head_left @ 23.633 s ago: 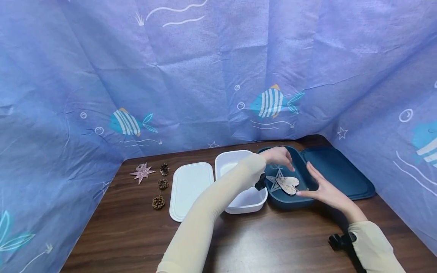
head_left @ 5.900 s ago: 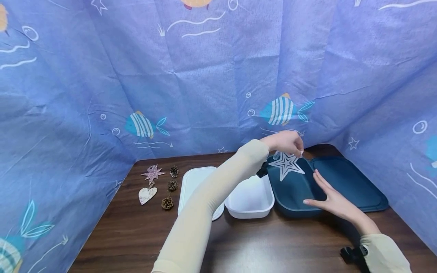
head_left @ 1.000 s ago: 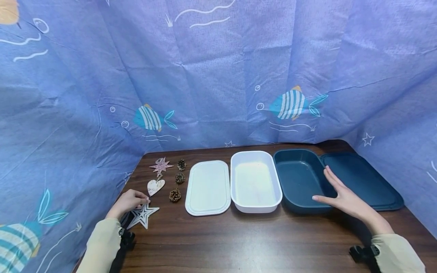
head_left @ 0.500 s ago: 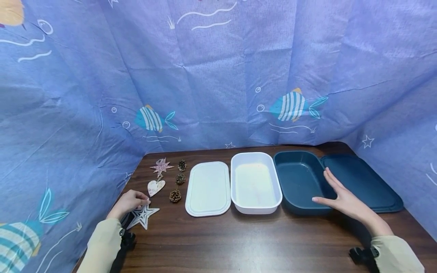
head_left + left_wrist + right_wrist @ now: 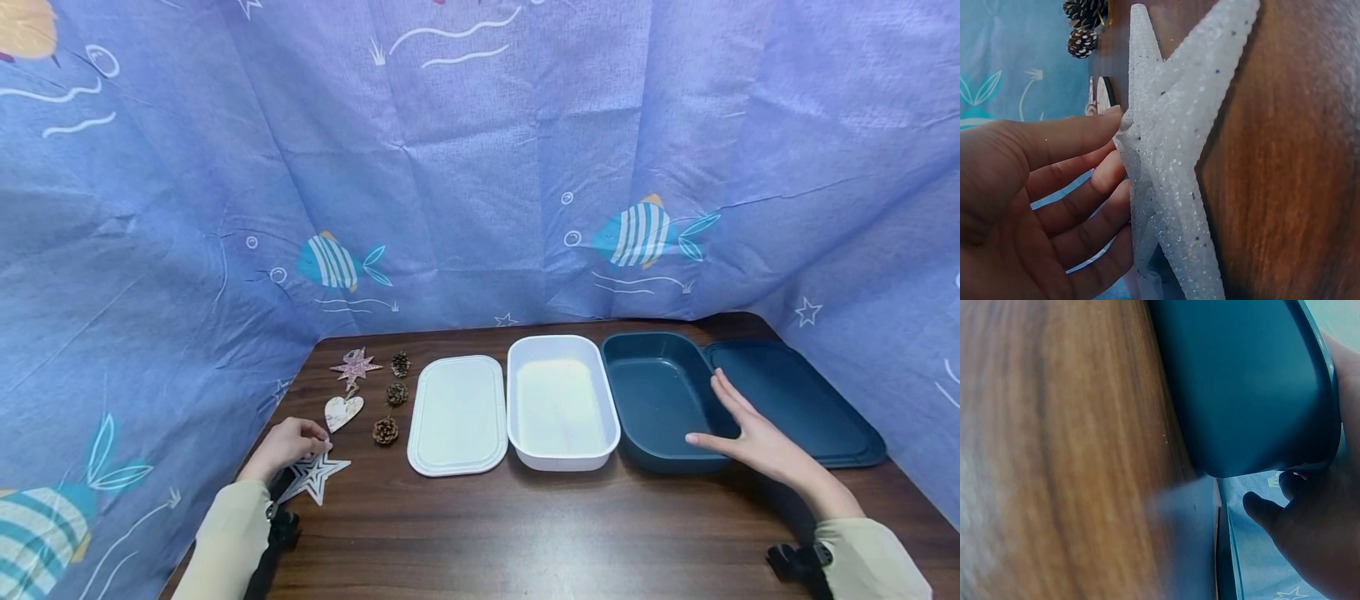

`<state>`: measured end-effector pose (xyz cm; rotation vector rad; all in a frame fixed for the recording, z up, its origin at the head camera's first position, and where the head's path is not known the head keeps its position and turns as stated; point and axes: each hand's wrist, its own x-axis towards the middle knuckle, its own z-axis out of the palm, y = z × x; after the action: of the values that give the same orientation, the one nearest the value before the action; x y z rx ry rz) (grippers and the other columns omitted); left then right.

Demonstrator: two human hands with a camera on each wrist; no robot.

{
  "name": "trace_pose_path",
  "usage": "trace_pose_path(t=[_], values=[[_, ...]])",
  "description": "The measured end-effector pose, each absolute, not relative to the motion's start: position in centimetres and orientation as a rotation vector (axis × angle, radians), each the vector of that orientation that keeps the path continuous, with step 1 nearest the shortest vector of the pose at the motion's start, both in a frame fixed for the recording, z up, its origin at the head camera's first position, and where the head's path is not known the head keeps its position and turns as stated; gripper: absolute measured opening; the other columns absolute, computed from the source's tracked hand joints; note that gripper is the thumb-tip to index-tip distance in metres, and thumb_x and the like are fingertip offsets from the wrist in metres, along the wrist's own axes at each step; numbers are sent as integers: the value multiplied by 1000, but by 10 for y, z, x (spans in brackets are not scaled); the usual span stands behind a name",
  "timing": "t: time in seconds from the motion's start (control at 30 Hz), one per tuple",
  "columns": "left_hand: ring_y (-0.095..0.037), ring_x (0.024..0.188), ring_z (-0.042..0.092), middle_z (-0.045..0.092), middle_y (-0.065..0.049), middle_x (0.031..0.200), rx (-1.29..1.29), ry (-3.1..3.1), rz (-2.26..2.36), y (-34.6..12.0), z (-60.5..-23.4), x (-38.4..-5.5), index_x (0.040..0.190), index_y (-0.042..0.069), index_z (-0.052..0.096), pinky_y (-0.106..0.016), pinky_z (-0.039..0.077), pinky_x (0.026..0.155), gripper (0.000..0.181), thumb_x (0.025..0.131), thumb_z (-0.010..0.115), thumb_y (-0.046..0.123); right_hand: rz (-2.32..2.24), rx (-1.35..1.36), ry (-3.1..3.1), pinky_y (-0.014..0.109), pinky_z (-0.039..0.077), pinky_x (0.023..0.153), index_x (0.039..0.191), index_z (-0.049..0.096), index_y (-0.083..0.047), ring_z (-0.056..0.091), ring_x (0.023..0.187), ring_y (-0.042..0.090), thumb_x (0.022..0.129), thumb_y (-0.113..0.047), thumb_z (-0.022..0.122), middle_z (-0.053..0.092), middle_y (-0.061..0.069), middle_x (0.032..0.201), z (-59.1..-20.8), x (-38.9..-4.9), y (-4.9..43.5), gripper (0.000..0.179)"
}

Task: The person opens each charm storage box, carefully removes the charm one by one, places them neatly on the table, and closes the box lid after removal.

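Observation:
My left hand pinches a glittery white star ornament between thumb and fingers. The star lies at the left of the table, close to the wood. Just behind it are a pale wooden heart ornament and a pink glitter star. Three pine cones, the nearest a brown one, form a column beside them. At the right, my right hand rests on the rim of the dark blue box, thumb and fingers spread. The blue box holds nothing that shows.
A white lid lies left of the white box, whose inside shows bare. Right of the blue box lies its dark blue lid, partly behind my right hand. Blue fish-print cloth walls the brown table at back and sides.
The heart and then the white star went from the blue box to the table's left, carried by my left hand. Over the last second both hands have stayed nearly still.

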<state>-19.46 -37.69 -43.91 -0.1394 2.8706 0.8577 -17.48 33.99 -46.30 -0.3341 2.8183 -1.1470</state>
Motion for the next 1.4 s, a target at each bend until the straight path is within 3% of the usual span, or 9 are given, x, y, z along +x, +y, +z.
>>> trace_pose_path(t=[0.4, 0.7, 0.97, 1.1, 1.23, 1.4], values=[[-18, 70, 57, 62, 0, 75, -143, 2877, 873, -377, -441, -194, 96, -1, 71, -32, 46, 61, 18, 85, 76, 13, -1144, -332, 2810, 82, 16, 100, 161, -8, -10, -6, 148, 52, 91, -43, 73, -19, 14, 166, -462, -175, 339, 112], [-21, 76, 59, 66, -6, 84, -175, 2873, 845, -379, -440, -196, 106, -4, 69, -34, 48, 64, 27, 88, 75, 16, -1131, -308, 2808, 81, 14, 101, 161, -7, -10, -7, 148, 51, 92, -46, 72, -19, 13, 166, -461, -175, 338, 111], [-21, 79, 58, 68, -7, 91, -141, 2952, 831, -378, -435, -197, 107, -2, 71, -34, 45, 68, 26, 89, 74, 18, -1133, -325, 2812, 84, 14, 98, 162, -4, -13, -6, 147, 54, 93, -47, 71, -16, 15, 166, -460, -175, 340, 107], [-28, 88, 60, 70, -14, 100, -108, 3009, 854, -375, -429, -196, 108, -1, 71, -38, 46, 74, 28, 90, 74, 20, -1137, -342, 2828, 85, 15, 96, 163, -3, -16, -6, 147, 55, 94, -46, 69, -14, 16, 167, -459, -175, 340, 103], [-32, 96, 62, 70, -20, 111, -53, 3067, 865, -370, -424, -195, 112, -2, 71, -41, 47, 77, 30, 92, 72, 21, -1146, -367, 2872, 85, 10, 98, 163, 1, -16, -10, 149, 49, 95, -45, 69, -12, 14, 167, -459, -175, 337, 101], [-25, 84, 60, 71, -17, 108, -48, 3092, 895, -361, -416, -197, 116, -1, 70, -36, 45, 71, 31, 94, 70, 22, -1185, -410, 2964, 82, 3, 104, 163, 6, -21, -13, 152, 36, 94, -43, 71, -6, 8, 169, -454, -174, 332, 98]])
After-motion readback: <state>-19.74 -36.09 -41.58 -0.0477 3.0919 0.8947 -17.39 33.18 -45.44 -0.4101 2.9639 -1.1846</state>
